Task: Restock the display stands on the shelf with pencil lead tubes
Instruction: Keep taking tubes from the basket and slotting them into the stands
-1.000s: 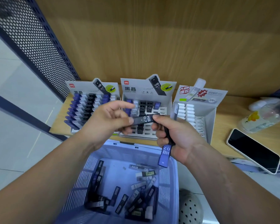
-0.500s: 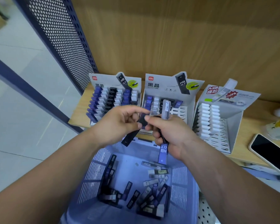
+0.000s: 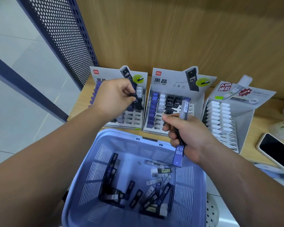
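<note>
Three cardboard display stands sit on the wooden shelf: a left stand [image 3: 138, 119], a middle stand [image 3: 170, 82] and a right stand [image 3: 243, 115] with white tubes. My left hand [image 3: 111, 99] pinches a black lead tube [image 3: 138, 102] over the left stand's slots. Over the middle stand's front, my right hand [image 3: 188, 136] grips several tubes: a purple one [image 3: 179, 154] points down and a grey clear one [image 3: 184, 110] sticks up. A light blue basket [image 3: 92, 182] below holds many loose tubes [image 3: 147, 192].
A phone [image 3: 277, 153] lies on the shelf at the right edge. A perforated dark blue panel [image 3: 61, 36] closes the shelf's left side. A wooden back wall [image 3: 187, 30] rises behind the stands. White floor tiles lie to the left.
My left hand took the black tube away from my right hand and carried it left and back, over the left stand. My right hand kept its tubes. The view shifted left.
</note>
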Tool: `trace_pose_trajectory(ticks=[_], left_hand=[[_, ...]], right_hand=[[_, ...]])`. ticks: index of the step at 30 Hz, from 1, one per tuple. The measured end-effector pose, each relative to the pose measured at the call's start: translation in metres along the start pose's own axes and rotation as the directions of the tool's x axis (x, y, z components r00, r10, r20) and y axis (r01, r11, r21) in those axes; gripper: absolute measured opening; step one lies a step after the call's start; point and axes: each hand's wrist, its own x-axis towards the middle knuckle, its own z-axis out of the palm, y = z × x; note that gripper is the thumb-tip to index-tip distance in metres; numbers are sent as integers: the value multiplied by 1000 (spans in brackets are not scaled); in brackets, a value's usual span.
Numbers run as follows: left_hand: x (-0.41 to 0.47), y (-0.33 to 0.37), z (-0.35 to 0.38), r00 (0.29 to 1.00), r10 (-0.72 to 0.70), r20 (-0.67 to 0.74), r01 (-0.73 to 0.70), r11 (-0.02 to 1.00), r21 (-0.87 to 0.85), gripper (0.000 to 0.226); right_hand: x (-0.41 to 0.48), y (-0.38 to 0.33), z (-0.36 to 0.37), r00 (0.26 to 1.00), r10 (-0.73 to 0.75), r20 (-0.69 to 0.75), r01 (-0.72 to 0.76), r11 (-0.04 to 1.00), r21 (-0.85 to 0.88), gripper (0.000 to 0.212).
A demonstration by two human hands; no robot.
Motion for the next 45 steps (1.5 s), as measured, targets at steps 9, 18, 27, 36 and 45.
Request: trace_pose_trajectory(ticks=[9,18,27,36,45], left_hand=[[21,-7,6,981,120,155,-149,971,187,9],[19,-12,7,974,152,167,-178,972,152,8],[21,-12,14,955,268,125,-285,947,146,8],[19,-18,17,903,387,184,-425,865,266,8],[27,-18,20,910,363,202,-404,886,226,7]], right_hand=[[6,1,-5,1000,18,8,-18,1000,11,6],[7,0,-8,1000,30,5,-31,998,54,11],[3,-2,-10,1000,11,-20,-10,997,75,15],[3,0,-13,1000,7,-17,-6,997,73,12],[3,-2,-13,1000,20,-17,-18,995,103,19]])
